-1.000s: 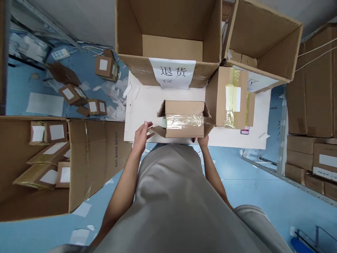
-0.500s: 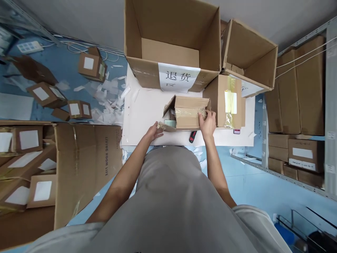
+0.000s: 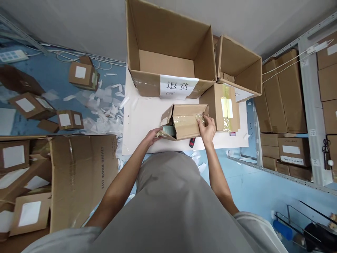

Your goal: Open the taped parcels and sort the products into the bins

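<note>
A small brown cardboard box point(image 3: 185, 121) lies on the white table, its left end open with the flaps spread. Something pale green point(image 3: 169, 130) shows inside that opening; its kind is unclear. My left hand point(image 3: 152, 136) pinches the taped lower flap at the open end. At the other end, my right hand point(image 3: 207, 129) grips the box's right edge near wrinkled clear tape point(image 3: 200, 118), fingers curled over the top. A red and black box cutter point(image 3: 192, 142) rests on the table just below the box, partly covered by it.
A large open carton point(image 3: 172, 82) with a paper sign stands behind, beside a smaller open carton point(image 3: 239, 66) and a taped box point(image 3: 219, 109). At left are a tall carton of parcels point(image 3: 84, 175) and paper scraps point(image 3: 105, 105). Shelving point(image 3: 308, 105) stands right.
The box has tilted slightly, and its left flaps sit differently, the rear one now folded outward. Both hands keep their hold. The whole view has shifted a little.
</note>
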`<state>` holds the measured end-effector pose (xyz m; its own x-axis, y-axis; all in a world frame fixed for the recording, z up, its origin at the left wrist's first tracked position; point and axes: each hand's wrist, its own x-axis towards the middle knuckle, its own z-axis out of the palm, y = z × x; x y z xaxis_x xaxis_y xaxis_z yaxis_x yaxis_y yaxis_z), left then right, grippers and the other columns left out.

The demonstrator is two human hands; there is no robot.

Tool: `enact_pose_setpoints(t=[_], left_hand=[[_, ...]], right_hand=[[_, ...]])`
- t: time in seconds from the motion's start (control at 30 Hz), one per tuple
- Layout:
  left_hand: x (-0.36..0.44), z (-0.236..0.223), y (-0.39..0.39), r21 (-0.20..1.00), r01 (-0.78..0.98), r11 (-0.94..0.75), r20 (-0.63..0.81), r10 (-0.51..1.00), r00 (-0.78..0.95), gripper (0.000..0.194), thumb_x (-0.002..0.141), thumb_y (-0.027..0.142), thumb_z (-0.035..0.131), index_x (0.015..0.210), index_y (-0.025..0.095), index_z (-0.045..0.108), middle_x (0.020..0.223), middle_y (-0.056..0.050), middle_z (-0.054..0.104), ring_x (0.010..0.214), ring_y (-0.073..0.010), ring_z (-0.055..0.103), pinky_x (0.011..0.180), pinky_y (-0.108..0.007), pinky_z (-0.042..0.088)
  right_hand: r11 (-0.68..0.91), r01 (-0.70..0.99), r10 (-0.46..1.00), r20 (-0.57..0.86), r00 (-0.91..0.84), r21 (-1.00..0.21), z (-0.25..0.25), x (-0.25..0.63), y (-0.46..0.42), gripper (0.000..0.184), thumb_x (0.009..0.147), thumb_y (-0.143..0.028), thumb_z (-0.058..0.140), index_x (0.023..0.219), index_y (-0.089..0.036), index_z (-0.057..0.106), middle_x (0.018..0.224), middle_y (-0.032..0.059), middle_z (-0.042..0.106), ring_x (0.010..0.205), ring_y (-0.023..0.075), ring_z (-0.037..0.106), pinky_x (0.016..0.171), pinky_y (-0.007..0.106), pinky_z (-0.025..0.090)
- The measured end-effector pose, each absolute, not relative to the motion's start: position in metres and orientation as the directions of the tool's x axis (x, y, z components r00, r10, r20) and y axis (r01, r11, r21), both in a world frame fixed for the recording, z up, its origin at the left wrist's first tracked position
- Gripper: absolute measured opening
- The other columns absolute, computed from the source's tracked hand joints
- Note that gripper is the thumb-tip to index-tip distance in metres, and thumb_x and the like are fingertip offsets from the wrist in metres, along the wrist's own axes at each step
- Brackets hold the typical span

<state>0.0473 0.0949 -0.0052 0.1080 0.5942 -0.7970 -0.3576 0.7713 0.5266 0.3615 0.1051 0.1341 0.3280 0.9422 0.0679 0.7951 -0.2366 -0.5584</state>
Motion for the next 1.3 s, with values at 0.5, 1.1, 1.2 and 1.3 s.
enact_pose_setpoints(t=[0.5, 1.1, 1.2, 1.3], left_hand=[[-0.034, 0.101, 0.073, 0.820, 0.274, 0.503, -0.438, 0.859, -0.265, 0.066, 0.088, 0.052, 0.085, 0.143, 0.017, 0.079, 0.140, -0.019, 0.083, 0.133, -0.0375, 0.078, 0.127, -0.052, 0.055], [0.061, 0.126, 0.019, 0.837, 0.499, 0.223, -0.183, 0.975, -0.128, 0.037, 0.111, 0.055, 0.062, 0.092, 0.026, 0.076, 0.130, -0.014, 0.081, 0.121, -0.0320, 0.079, 0.112, -0.050, 0.064], [0.057, 0.115, -0.002, 0.771, 0.608, 0.186, -0.194, 0.980, -0.054, 0.021, 0.105, 0.044, 0.072, 0.110, 0.026, 0.080, 0.149, -0.016, 0.074, 0.140, -0.0369, 0.072, 0.125, -0.057, 0.057], [0.060, 0.098, -0.016, 0.672, 0.725, 0.154, -0.170, 0.984, -0.052, 0.053, 0.096, 0.029, 0.080, 0.148, 0.023, 0.071, 0.171, -0.022, 0.057, 0.160, -0.0452, 0.055, 0.134, -0.066, 0.048]], right_hand=[[-0.492, 0.338, 0.854, -0.370, 0.367, -0.802, 0.012, 0.330, 0.119, 0.053, 0.108, -0.044, 0.054, 0.146, -0.012, 0.070, 0.154, 0.0232, 0.077, 0.140, 0.0255, 0.073, 0.122, 0.042, 0.059], [-0.150, 0.452, 0.989, -0.135, 0.065, -0.880, 0.078, 0.417, 0.102, 0.072, 0.099, -0.070, 0.077, 0.154, -0.023, 0.079, 0.142, 0.0162, 0.079, 0.128, 0.0307, 0.078, 0.107, 0.048, 0.070], [-0.026, 0.494, 0.998, -0.047, -0.030, -0.869, 0.085, 0.404, 0.128, 0.073, 0.109, -0.062, 0.069, 0.173, -0.028, 0.064, 0.156, 0.0157, 0.074, 0.128, 0.0292, 0.077, 0.107, 0.047, 0.071], [0.074, 0.573, 0.987, -0.023, -0.161, -0.816, 0.086, 0.389, 0.156, 0.078, 0.112, -0.059, 0.066, 0.183, -0.031, 0.049, 0.180, 0.0153, 0.056, 0.140, 0.0322, 0.074, 0.113, 0.051, 0.070]])
